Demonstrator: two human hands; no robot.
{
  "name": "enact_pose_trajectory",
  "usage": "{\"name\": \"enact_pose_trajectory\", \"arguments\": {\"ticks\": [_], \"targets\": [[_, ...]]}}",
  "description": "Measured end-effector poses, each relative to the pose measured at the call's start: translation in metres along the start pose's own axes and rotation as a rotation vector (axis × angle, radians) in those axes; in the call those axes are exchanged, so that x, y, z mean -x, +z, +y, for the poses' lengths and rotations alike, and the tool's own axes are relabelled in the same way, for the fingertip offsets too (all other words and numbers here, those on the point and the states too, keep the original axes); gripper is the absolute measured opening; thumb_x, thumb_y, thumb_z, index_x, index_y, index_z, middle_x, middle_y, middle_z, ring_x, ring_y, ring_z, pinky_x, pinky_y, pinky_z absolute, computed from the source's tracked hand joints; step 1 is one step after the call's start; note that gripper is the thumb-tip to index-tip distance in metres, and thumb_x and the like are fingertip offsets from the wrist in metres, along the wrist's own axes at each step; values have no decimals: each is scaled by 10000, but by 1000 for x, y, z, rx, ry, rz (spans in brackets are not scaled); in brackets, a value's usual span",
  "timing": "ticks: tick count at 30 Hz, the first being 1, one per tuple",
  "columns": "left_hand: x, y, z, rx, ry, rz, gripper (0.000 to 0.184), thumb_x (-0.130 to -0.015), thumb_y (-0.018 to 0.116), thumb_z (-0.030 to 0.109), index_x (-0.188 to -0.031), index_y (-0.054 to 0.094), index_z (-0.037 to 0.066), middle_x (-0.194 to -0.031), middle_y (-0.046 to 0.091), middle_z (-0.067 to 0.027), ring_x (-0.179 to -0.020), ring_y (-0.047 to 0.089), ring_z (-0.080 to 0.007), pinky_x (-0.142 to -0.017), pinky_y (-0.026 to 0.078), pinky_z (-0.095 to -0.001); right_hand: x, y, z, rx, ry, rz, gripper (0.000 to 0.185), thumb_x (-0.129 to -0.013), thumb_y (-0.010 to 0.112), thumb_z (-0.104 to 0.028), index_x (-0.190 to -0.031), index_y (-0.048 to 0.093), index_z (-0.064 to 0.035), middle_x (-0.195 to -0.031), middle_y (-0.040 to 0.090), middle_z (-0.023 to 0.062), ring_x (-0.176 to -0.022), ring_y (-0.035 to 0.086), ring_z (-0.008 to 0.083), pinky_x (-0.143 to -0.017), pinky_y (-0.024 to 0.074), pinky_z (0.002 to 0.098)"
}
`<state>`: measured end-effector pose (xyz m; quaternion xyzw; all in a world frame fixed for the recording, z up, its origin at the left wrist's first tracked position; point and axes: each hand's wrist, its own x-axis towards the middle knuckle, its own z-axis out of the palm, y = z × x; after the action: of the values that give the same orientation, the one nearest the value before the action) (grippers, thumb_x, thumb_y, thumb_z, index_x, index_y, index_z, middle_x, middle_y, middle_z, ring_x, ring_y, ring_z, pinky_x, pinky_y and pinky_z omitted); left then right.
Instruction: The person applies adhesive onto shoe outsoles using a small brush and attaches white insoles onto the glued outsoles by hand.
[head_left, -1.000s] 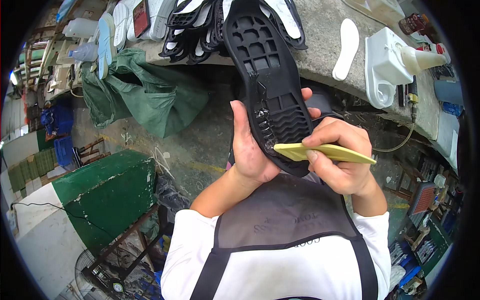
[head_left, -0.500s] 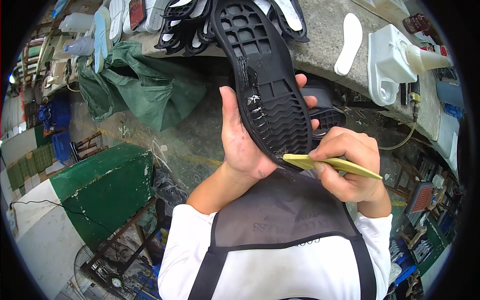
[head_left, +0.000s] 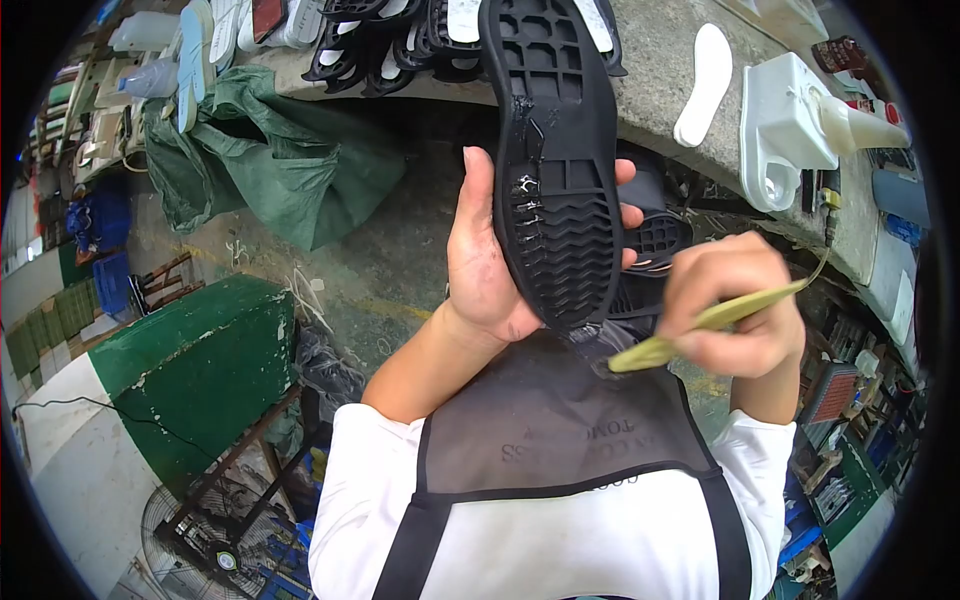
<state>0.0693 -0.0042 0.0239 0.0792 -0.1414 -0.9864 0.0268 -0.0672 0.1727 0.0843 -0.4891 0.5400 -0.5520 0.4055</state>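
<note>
I am holding a black shoe sole (head_left: 560,150) in my left hand (head_left: 482,275), with its tread facing the camera, above the apron's upper edge and in front of the bench (head_left: 650,85). The left fingers are spreading wide behind it: the thumb is standing along one side and the fingertips are showing past the other. My right hand (head_left: 735,275) is blurring, and its fingers are closing narrowly around a thin yellow-green tool (head_left: 640,355). The tool's tip is pointing over the apron (head_left: 560,425), near the sole's lower end but apart from it; whether it is touching the apron, I cannot tell.

As for how far the work is reaching, glossy streaks (head_left: 527,225) are running down the tread's left side, and I am judging that part as worked on. The grooves across the middle and right are looking dull, without such streaks. Whether anything is remaining to do there, I cannot tell. Beyond, more soles (head_left: 390,50) are lying heaped, and a white insole (head_left: 705,85) is resting on the bench.
</note>
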Motion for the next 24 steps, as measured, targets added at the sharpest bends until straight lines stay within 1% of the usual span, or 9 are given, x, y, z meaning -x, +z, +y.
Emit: {"name": "enact_pose_trajectory", "arguments": {"ticks": [2,3,4,7,10,13,15,18,24], "targets": [[-1,-2,2,-2,-16,-16,883,-941,201,718,-1468,330,21,-1419,413,-275,-1188,547,-404,-916,528,-565,1,-3,-1,-138,-23,166,147,-630,677,-43,-768,670,8,-709,682,107,-612,623,167,-533,471,267],[-2,-1,3,25,-25,-26,888,-941,196,719,-1451,353,9,-1394,443,-266,-1163,573,-379,-900,547,-535,-3,-5,-4,-101,-33,188,151,-637,675,-5,-787,681,11,-706,680,105,-603,618,176,-533,470,276],[-3,-1,3,52,-38,-38,893,-941,191,719,-1434,375,-2,-1368,472,-258,-1137,598,-354,-884,567,-505,-7,-7,-3,1,-98,141,160,-637,681,14,-797,684,10,-711,675,107,-603,617,192,-539,472,286],[-7,-9,4,123,-86,-166,905,-939,165,723,-1473,319,8,-1422,417,-298,-1203,546,-432,-965,510,-536,-24,-3,-3,181,-203,-30,180,-649,695,27,-825,682,-11,-754,656,101,-634,615,246,-575,483,319],[-8,0,8,-11,-137,-59,913,-932,177,736,-1424,392,-3,-1301,548,-252,-1140,611,-322,-928,554,-455,-39,0,-5,256,-207,-250,207,-666,693,5,-863,676,-56,-793,631,71,-691,626,283,-612,491,347],[-10,-2,6,184,-166,-85,902,-935,179,733,-1413,413,5,-1254,589,-242,-1126,623,-315,-949,543,-432,-51,2,-7,255,-157,-441,214,-675,673,-13,-881,665,-69,-799,622,64,-745,643,299,-628,499,384],[-10,-5,6,197,-201,-76,889,-940,189,727,-1391,447,5,-1256,600,-207,-1099,640,-279,-947,539,-398,-59,4,-6,223,-153,-517,199,-677,668,-17,-873,663,-56,-801,631,75,-757,644,305,-636,505,396],[-8,-4,6,132,-243,20,862,-951,208,712,-1358,485,5,-1238,622,-166,-1077,650,-244,-914,549,-366,-67,7,-1,223,-228,-572,237,-678,684,-6,-910,696,-51,-794,622,64,-686,631,272,-586,498,351],[0,-5,5,152,-320,23,832,-959,231,697,-1344,501,11,-1210,637,-158,-1048,659,-235,-883,559,-356,-76,14,-9,273,-187,-662,247,-641,684,9,-880,679,-56,-767,598,56,-684,617,277,-561,479,366]]}}
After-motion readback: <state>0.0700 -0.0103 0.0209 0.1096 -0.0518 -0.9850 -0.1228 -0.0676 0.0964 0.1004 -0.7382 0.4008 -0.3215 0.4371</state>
